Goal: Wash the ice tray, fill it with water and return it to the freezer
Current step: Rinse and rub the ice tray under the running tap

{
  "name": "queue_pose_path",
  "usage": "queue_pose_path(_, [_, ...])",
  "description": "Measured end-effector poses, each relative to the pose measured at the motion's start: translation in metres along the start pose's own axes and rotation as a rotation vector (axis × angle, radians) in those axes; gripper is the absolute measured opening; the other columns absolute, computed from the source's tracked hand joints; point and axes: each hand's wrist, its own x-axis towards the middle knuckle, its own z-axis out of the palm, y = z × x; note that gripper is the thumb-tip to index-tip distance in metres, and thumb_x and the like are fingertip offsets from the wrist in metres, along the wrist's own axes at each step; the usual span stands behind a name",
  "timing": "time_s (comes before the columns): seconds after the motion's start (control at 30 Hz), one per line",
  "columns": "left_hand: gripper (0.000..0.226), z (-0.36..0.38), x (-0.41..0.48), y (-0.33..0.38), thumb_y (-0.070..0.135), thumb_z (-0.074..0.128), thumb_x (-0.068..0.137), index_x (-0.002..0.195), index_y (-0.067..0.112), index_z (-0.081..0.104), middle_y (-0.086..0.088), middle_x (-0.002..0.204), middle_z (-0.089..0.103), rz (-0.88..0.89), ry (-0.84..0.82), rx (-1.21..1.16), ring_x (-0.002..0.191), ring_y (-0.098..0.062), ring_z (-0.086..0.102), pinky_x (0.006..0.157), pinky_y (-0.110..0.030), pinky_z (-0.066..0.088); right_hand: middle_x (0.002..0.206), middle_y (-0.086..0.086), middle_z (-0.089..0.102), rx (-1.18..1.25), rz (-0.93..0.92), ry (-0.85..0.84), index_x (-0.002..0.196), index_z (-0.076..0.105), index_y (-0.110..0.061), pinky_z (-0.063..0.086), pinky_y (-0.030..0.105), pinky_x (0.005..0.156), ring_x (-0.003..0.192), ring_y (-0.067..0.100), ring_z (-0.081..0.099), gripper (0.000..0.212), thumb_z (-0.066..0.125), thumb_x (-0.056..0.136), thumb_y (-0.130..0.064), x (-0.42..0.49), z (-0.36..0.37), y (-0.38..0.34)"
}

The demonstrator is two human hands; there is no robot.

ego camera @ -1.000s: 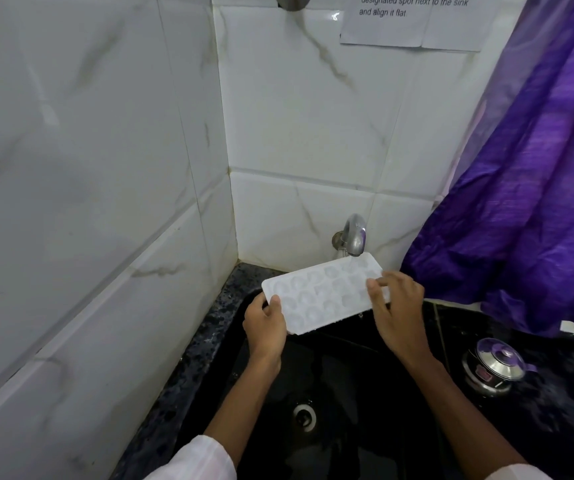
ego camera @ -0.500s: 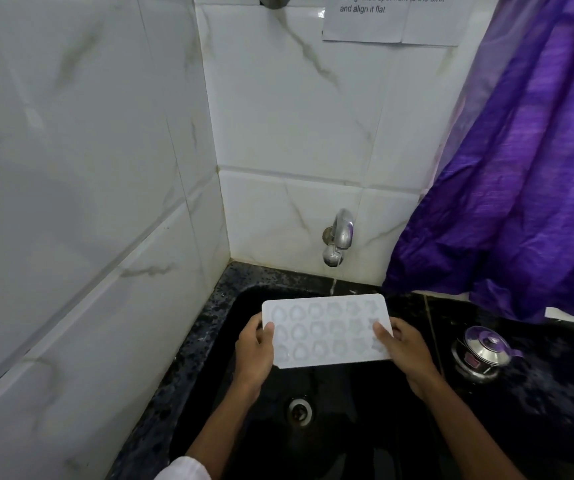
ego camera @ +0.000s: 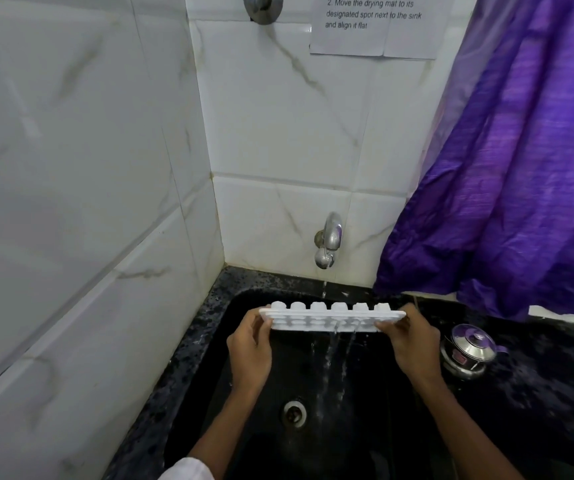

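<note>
Holds the ice tray (ego camera: 330,319) by its two short ends, in the lower middle of the frame, above the black sink (ego camera: 382,427). Grips the left end with the left hand (ego camera: 249,348), fingers curled round the edge. Grips the right end with the right hand (ego camera: 411,344) in the same way. Has the tray tilted almost on edge, just below the tap (ego camera: 327,240). Lets thin streams of water (ego camera: 332,351) fall from it toward the drain (ego camera: 294,413). Near the right hand, not touching: a small steel pot (ego camera: 469,351).
</note>
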Motion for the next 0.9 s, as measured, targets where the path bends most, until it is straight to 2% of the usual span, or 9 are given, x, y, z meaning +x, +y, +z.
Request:
queue_pose_path(0.07, [0.026, 0.001, 0.002, 0.002, 0.007, 0.059, 0.097, 0.120, 0.016, 0.069, 0.010, 0.110, 0.072, 0.042, 0.037, -0.016, 0.105, 0.000, 0.066, 0.089, -0.017, 0.051, 0.077, -0.011, 0.069, 0.024, -0.101, 0.067, 0.074, 0.056, -0.029, 0.050, 0.018, 0.064, 0.072, 0.006, 0.066, 0.026, 0.075, 0.083, -0.013, -0.006, -0.003, -0.010])
queue_pose_path(0.13, [0.026, 0.002, 0.003, 0.006, 0.007, 0.059, 0.097, 0.119, 0.016, 0.070, 0.011, 0.109, 0.072, 0.068, 0.044, -0.024, 0.104, 0.001, 0.066, 0.089, -0.018, 0.052, 0.077, -0.013, 0.069, 0.017, -0.123, 0.090, 0.076, 0.057, -0.029, 0.052, 0.021, 0.065, 0.071, 0.006, 0.066, 0.024, 0.074, 0.084, -0.014, -0.009, -0.005, -0.010])
queue_pose_path(0.23, [0.021, 0.002, 0.002, 0.008, 0.009, 0.061, 0.096, 0.110, 0.021, 0.071, 0.014, 0.099, 0.073, 0.038, 0.027, -0.045, 0.093, 0.001, 0.069, 0.081, -0.020, 0.056, 0.077, 0.002, 0.070, -0.016, 0.036, -0.018, 0.081, 0.060, -0.014, 0.053, 0.030, 0.068, 0.075, 0.017, 0.068, 0.019, 0.078, 0.080, -0.018, -0.010, -0.003, 0.008])
queue_pose_path(0.33, [0.023, -0.001, -0.001, 0.011, 0.010, 0.065, 0.094, 0.114, 0.021, 0.070, 0.013, 0.103, 0.073, -0.042, 0.014, -0.136, 0.095, 0.002, 0.069, 0.083, -0.017, 0.056, 0.084, 0.002, 0.072, 0.034, 0.155, -0.048, 0.090, 0.064, -0.017, 0.057, 0.036, 0.076, 0.083, 0.019, 0.070, 0.021, 0.081, 0.078, -0.022, -0.017, -0.002, 0.018])
queue_pose_path(0.53, [0.042, -0.005, -0.032, -0.014, 0.031, 0.067, 0.093, 0.131, 0.017, 0.058, 0.004, 0.130, 0.062, -0.568, 0.054, -0.394, 0.116, -0.011, 0.060, 0.095, -0.027, 0.047, 0.091, -0.004, 0.075, 0.234, 0.456, -0.062, 0.095, 0.069, -0.021, 0.057, 0.043, 0.086, 0.087, 0.015, 0.072, 0.024, 0.083, 0.076, -0.018, -0.061, 0.023, 0.041])
queue_pose_path(0.63, [0.033, 0.000, -0.067, -0.027, 0.036, 0.065, 0.092, 0.122, 0.022, 0.061, 0.001, 0.125, 0.066, -0.744, -0.187, -0.454, 0.113, -0.013, 0.062, 0.090, -0.030, 0.050, 0.093, 0.004, 0.075, 0.400, 0.663, -0.077, 0.106, 0.070, -0.011, 0.058, 0.046, 0.083, 0.087, 0.022, 0.072, 0.032, 0.081, 0.076, -0.008, -0.088, 0.046, 0.046])
queue_pose_path(0.7, [0.035, 0.005, -0.076, -0.023, 0.033, 0.069, 0.091, 0.124, 0.022, 0.060, 0.002, 0.120, 0.070, -0.708, -0.340, -0.506, 0.109, -0.013, 0.066, 0.086, -0.028, 0.054, 0.094, 0.011, 0.073, 0.515, 0.764, -0.103, 0.111, 0.067, -0.002, 0.058, 0.043, 0.076, 0.087, 0.029, 0.070, 0.035, 0.078, 0.078, 0.001, -0.107, 0.064, 0.040])
queue_pose_path(0.8, [0.063, 0.006, -0.075, -0.021, 0.041, 0.080, 0.074, 0.128, 0.021, 0.056, -0.001, 0.118, 0.073, -0.599, -0.342, -0.540, 0.107, -0.019, 0.071, 0.090, -0.043, 0.059, 0.100, 0.008, 0.074, 0.630, 0.815, -0.261, 0.113, 0.065, -0.010, 0.058, 0.038, 0.070, 0.091, 0.028, 0.070, 0.036, 0.076, 0.080, 0.000, -0.130, 0.081, 0.027])
queue_pose_path(0.9, [0.062, -0.009, -0.062, -0.023, 0.044, 0.076, 0.071, 0.126, 0.021, 0.059, -0.003, 0.116, 0.074, -0.528, -0.311, -0.474, 0.105, -0.021, 0.072, 0.087, -0.046, 0.060, 0.125, 0.000, 0.063, 0.355, 0.685, -0.305, 0.135, 0.051, -0.016, 0.052, 0.037, 0.089, 0.113, 0.022, 0.061, 0.075, 0.087, 0.070, -0.024, -0.136, 0.085, 0.028])
